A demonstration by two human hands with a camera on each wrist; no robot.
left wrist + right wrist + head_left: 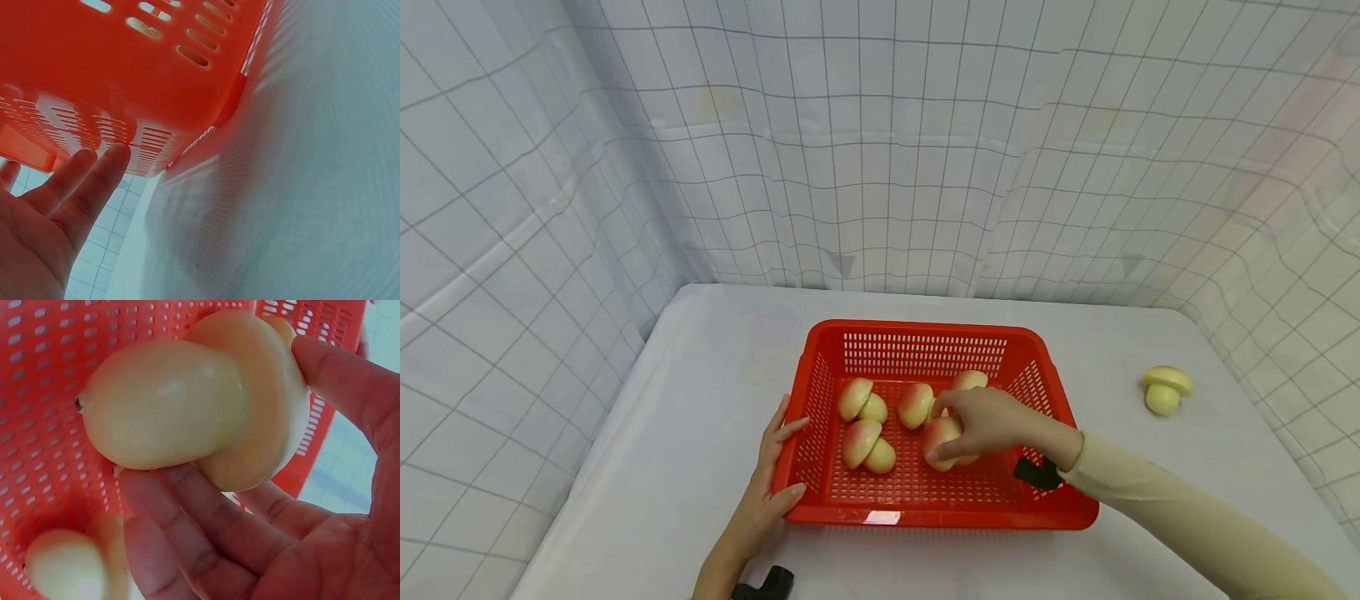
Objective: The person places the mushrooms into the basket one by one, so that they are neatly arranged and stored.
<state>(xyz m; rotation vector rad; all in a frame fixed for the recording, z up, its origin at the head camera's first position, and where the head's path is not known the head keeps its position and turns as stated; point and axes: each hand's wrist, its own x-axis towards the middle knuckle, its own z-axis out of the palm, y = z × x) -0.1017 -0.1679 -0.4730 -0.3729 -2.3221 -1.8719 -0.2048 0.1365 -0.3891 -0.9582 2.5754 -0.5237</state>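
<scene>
My right hand [988, 421] is inside the red basket [925, 521], holding a toy mushroom [940, 437] between thumb and fingers. Up close in the right wrist view, this mushroom [169, 403] has a pale yellow stem and a wide cap. Against the basket's left side rests my left hand [763, 487], its thumb and some fingertips over the rim. The left wrist view shows extended fingers [94, 194] by the perforated outer wall. Other mushrooms with pink-tinged caps lie in the basket: two at the left [859, 400], one near the middle [914, 406], another behind my right hand [970, 380].
A single yellow mushroom [1165, 390] lies on the white tabletop [700, 375], to the right of the basket. White sheets with a grid pattern [880, 167] hang behind the table and along both sides.
</scene>
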